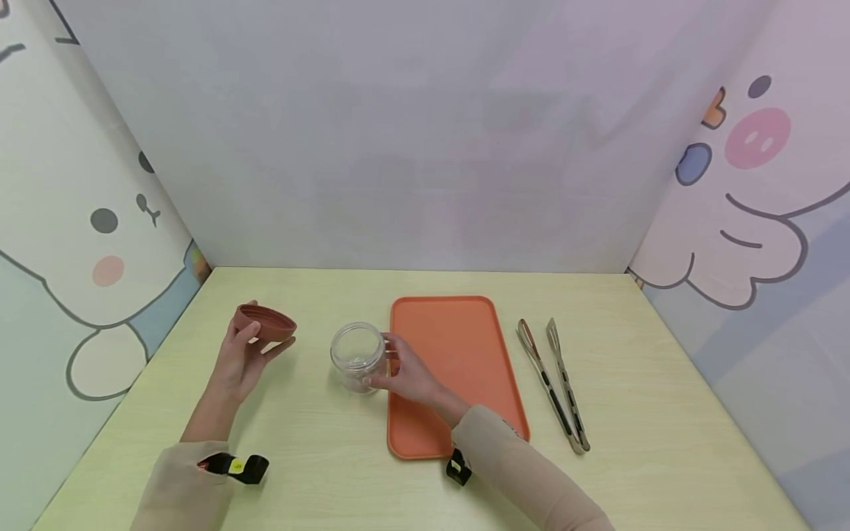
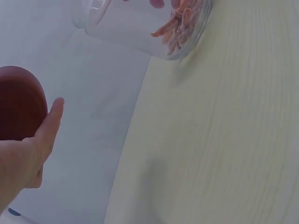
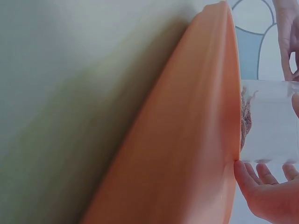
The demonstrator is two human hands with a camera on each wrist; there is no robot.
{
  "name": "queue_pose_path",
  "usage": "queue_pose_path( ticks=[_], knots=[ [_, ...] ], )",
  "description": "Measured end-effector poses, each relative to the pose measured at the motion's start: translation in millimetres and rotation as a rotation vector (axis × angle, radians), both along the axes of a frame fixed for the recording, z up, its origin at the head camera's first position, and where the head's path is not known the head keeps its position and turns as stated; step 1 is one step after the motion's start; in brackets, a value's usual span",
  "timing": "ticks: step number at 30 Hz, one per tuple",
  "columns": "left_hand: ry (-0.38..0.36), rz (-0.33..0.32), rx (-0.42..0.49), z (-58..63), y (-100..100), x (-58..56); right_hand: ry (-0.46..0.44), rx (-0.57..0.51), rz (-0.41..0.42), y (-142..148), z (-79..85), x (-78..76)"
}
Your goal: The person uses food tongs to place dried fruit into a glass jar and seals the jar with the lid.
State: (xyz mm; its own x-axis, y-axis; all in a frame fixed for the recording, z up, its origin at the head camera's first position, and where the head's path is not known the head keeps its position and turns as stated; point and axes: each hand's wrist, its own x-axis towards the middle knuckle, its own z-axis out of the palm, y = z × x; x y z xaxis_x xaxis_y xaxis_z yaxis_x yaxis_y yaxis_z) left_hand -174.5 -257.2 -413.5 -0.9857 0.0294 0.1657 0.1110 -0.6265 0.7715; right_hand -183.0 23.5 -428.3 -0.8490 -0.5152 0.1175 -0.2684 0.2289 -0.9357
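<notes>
In the head view my left hand (image 1: 240, 363) grips a reddish-brown round lid (image 1: 267, 323) raised above the table's left side, tilted so that its ridged inside shows. A clear glass jar (image 1: 352, 375), uncovered and upright, stands just left of the orange tray. My right hand (image 1: 413, 377) holds the jar from its right side, thumb in front and fingers behind. Orange-brown dried strips (image 2: 180, 28) lie at the jar's bottom in the left wrist view. Much of the lid is cut off by that view's left edge.
The orange tray (image 1: 451, 346) lies flat under my right forearm. Right of it rests a pair of metal tongs (image 1: 561, 383) with dark grips, spread in a narrow V. A pale curtain (image 1: 412, 147) closes off the table's back, and printed cloths hang on both sides.
</notes>
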Motion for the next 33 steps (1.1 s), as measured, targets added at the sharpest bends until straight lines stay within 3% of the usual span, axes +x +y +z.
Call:
queue_pose_path(
  ticks=[5,7,11,14,19,22,26,33],
  knots=[
    [0.056,-0.004,0.026,-2.1,1,-0.4,0.0,0.025,-0.016,-2,-19.1,-9.4],
    [0.073,0.011,-0.004,-0.4,4,0.8,-0.001,0.035,-0.021,-2,-21.5,-10.9],
    [0.085,0.069,-0.13,5.7,11,2.3,-0.006,0.026,-0.024,-3,-22.5,-11.3],
    [0.055,0.117,-0.291,14.8,19,4.5,-0.015,0.028,-0.028,-3,-22.3,-10.8],
    [0.053,0.122,-0.621,21.9,27,5.0,-0.02,0.03,-0.031,-3,-23.1,-10.2],
    [0.079,0.104,-0.774,25.0,31,4.7,-0.019,0.019,-0.028,-3,-24.4,-10.0],
    [0.098,0.072,-0.863,28.3,37,3.8,-0.026,0.015,-0.02,-4,-25.3,-10.7],
    [0.095,0.034,-0.893,28.8,42,3.6,0.024,0.018,-0.008,-7,-25.6,-13.0]
  ],
)
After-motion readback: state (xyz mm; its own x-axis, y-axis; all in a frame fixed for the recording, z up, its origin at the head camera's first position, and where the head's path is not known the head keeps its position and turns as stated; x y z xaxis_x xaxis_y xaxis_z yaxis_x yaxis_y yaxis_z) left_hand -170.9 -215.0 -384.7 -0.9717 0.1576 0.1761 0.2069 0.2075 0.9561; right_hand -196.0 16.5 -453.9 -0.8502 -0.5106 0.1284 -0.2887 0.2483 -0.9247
